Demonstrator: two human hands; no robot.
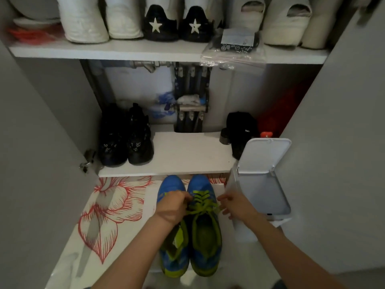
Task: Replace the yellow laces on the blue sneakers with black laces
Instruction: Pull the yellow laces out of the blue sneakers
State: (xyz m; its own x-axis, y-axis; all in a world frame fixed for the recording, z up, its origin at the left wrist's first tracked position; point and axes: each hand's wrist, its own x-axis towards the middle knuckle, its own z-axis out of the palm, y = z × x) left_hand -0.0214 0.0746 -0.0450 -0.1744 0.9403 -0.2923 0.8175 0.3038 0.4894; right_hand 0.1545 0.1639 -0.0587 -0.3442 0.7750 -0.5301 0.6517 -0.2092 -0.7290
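Two blue sneakers with yellow-green lining stand side by side on the floor, toes pointing away from me: the left sneaker [171, 243] and the right sneaker [205, 232]. The right one carries yellow laces [201, 202] criss-crossed and tied near the tongue. My left hand [173, 206] pinches the lace at the knot's left side. Just right of the knot, my right hand [234, 204] has its fingertips at a lace end. The left sneaker's laces are hidden under my left hand. A clear bag [234, 45] with dark contents lies on the upper shelf.
An open cabinet stands ahead, with black shoes [126, 138] on the lower shelf [187, 155] and white and black shoes above. A white bin with raised lid [263, 170] stands close right of the sneakers. A floral sheet [108, 207] covers the floor at left.
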